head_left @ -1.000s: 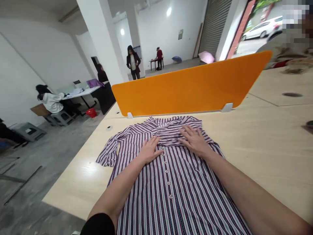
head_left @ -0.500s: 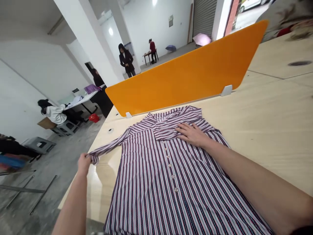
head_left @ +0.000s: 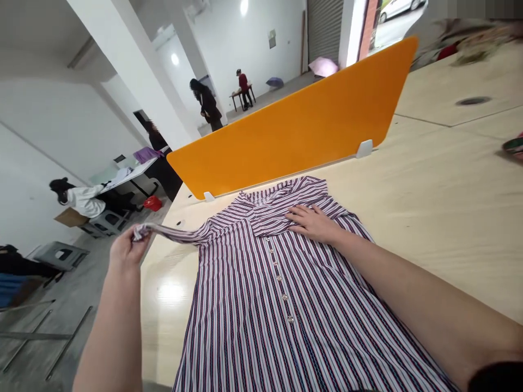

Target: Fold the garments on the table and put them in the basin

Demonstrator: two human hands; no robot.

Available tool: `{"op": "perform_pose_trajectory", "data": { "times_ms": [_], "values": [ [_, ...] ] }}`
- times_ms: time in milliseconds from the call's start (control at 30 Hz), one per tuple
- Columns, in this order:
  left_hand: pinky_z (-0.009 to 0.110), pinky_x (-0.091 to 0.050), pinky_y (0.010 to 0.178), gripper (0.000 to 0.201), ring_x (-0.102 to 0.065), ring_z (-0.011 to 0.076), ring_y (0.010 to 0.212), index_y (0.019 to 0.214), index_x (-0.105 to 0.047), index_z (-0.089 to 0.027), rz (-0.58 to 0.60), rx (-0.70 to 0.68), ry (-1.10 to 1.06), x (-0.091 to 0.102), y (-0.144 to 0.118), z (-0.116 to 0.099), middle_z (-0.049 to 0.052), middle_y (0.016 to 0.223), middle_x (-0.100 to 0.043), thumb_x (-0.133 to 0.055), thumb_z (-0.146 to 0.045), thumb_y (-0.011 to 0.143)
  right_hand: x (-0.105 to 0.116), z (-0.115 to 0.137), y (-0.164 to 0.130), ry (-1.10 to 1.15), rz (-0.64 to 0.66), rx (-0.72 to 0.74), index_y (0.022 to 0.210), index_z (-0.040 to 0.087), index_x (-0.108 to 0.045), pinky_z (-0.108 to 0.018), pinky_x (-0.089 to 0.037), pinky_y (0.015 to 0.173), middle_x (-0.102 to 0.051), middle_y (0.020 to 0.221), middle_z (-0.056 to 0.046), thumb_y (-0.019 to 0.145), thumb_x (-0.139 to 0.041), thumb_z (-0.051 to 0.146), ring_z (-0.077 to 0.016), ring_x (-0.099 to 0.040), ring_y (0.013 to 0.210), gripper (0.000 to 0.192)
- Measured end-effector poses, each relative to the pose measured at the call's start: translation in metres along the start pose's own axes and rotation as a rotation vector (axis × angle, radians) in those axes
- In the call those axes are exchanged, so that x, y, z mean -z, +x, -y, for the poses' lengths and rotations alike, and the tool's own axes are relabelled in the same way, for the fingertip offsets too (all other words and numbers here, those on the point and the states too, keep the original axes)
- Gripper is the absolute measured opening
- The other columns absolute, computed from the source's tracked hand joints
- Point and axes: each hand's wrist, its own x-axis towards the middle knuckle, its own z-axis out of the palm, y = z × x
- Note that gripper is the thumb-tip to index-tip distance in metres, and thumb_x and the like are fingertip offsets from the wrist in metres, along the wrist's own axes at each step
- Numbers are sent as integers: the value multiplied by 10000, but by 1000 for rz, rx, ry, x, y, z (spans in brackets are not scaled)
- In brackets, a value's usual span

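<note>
1. The striped shirt (head_left: 241, 305) is spread, buttons (head_left: 279, 278) upward, on the pale table (head_left: 412, 228). Clock directions are read about its middle; the collar end is set at 12, just short of the orange panel (head_left: 294, 122).
2. At 9 o'clock, the end of the outstretched sleeve (head_left: 175, 233) is pinched between the thumb and fingers of the left hand (head_left: 123, 251).
3. Between 1 and 2 o'clock, the right hand (head_left: 314, 224) is laid palm down with fingers spread, on and beside what is taken to be the folded sleeve (head_left: 267, 219) across the chest.
4. A second ago both hands were rested on the front. Since then the outstretched sleeve has been gripped, drawn outward and raised.
5. By judgement, the sleeve is now controlled by one hand while the chest is steadied by the other.
</note>
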Motion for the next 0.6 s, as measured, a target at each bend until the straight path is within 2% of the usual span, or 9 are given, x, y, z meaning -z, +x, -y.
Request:
{"op": "perform_pose_trajectory", "data": {
  "times_ms": [33, 133, 167, 200, 267, 367, 433, 500, 600],
  "values": [
    [291, -591, 676, 121, -642, 130, 717, 927, -575, -171, 80, -17, -22, -15, -16, -3, 13, 775, -637, -489, -255, 908, 1, 1, 0, -3, 2, 0, 1358, 316, -516, -606, -196, 1107, -417, 1485, -40, 917, -427, 476, -295, -303, 1395, 478],
    [425, -572, 834, 350, -651, 227, 1013, 1199, -535, -226, 554, -19, 7, -49, -60, 5, 84, 1163, -636, -559, -361, 877, 5, 3, -1, -15, 13, 0, 1363, 296, -513, -602, -200, 1106, -411, 1488, -56, 922, -429, 459, -296, -306, 1393, 478],
    [444, -564, 850, 429, -648, 245, 1035, 1234, -518, -233, 651, 9, 83, -55, -69, 13, 96, 1225, -611, -617, -353, 834, 6, 4, -1, -17, 16, 0, 1364, 293, -512, -601, -199, 1106, -411, 1488, -58, 924, -429, 457, -296, -306, 1393, 477],
    [449, -559, 856, 471, -655, 252, 1024, 1233, -522, -219, 696, 39, 196, -57, -72, 23, 108, 1243, -602, -655, -347, 799, 7, 5, -1, -17, 18, 0, 1365, 294, -511, -599, -198, 1107, -411, 1488, -58, 925, -430, 458, -296, -306, 1393, 477],
    [427, -562, 839, 426, -681, 242, 947, 1151, -559, -161, 641, 8, 521, -54, -65, 50, 128, 1169, -634, -629, -386, 796, 8, 6, -1, -14, 20, -3, 1367, 298, -509, -596, -194, 1109, -414, 1487, -57, 924, -433, 462, -295, -309, 1391, 478],
    [471, -518, 899, 355, -659, 272, 984, 1028, -594, -135, 455, -180, 937, -47, -38, 93, 139, 1046, -668, -488, -423, 849, 7, 6, 0, -11, 14, -7, 1365, 301, -509, -589, -199, 1109, -416, 1485, -54, 921, -438, 465, -294, -315, 1388, 479],
    [502, -408, 1031, 330, -561, 295, 1170, 1042, -602, -147, 415, -291, 1027, -47, -25, 119, 157, 1155, -637, -462, -377, 852, 6, 5, 0, -1, -8, -8, 1348, 302, -525, -590, -217, 1099, -440, 1469, -54, 927, -421, 460, -288, -337, 1377, 461],
    [472, -288, 1124, 347, -428, 271, 1314, 1119, -594, -166, 451, -360, 1037, -51, -22, 142, 148, 1321, -556, -479, -342, 842, 6, 5, -1, 16, -83, -21, 1313, 285, -557, -595, -243, 1082, -481, 1436, -65, 941, -386, 445, -287, -366, 1357, 440],
    [511, -184, 1154, 464, -333, 273, 1381, 1266, -520, -186, 486, -419, 1068, -57, -26, 173, 139, 1435, -466, -515, -359, 836, 10, 9, 0, 58, -248, -1, 1227, 243, -619, -532, -318, 1056, -587, 1315, -95, 954, -360, 408, -277, -464, 1267, 411]
  ]
}}
